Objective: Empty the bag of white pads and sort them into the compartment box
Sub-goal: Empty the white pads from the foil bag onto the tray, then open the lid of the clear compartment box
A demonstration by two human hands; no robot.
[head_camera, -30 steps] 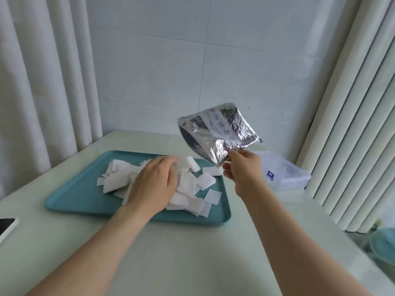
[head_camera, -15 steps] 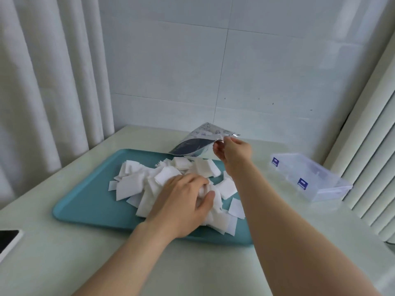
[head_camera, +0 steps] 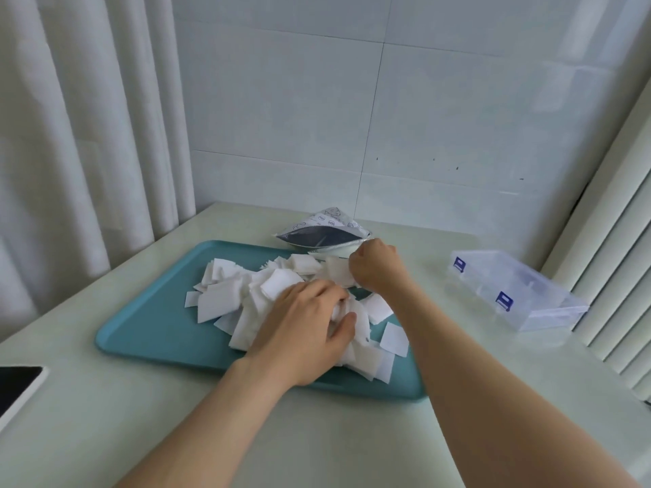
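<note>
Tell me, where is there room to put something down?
Bare table between the tray and phone; the tray's left strip; table between tray and clear box. Crowded: the pad pile around the left hand and right hand, plus the bag behind.

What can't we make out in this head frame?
All in the head view:
Grip of the right hand: its back hides the fingertips, so whether it holds the bag is unclear.
Inside of the bag: the mouth is dark, any leftover pads unseen.
Some white pads: covered by the left hand.
Dividers of the compartment box: clear plastic, too faint to count.
Most of the phone: cut by the left edge.
</note>
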